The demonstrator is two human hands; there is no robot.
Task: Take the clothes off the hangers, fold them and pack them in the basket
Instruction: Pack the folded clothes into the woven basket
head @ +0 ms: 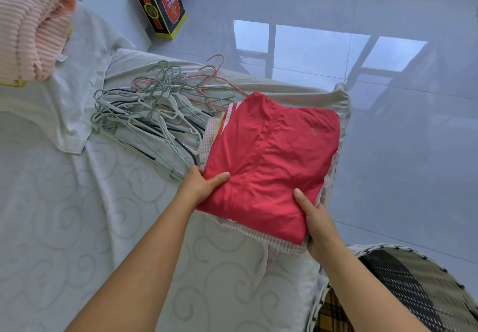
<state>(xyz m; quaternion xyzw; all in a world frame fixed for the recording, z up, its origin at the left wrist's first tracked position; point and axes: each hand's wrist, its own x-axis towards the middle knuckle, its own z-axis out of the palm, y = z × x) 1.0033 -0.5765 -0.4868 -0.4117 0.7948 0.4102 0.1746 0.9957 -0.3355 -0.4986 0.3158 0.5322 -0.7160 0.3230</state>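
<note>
A folded red jacket (271,155) tops a small stack of folded clothes, with a pink checked garment (248,233) showing beneath it. My left hand (201,183) grips the stack's near left edge, thumb on top. My right hand (314,218) grips the near right corner, thumb on the red fabric and fingers underneath. The stack is over the corner of the bed (77,215). The woven basket (403,274) stands on the floor at the lower right, with a plaid cloth inside.
A pile of several bare hangers (152,109) lies on the bed left of the stack. A white shirt (75,86) and a folded pink ribbed blanket (28,26) lie at the far left. A boxed gift bag (160,3) stands on the glossy tiled floor.
</note>
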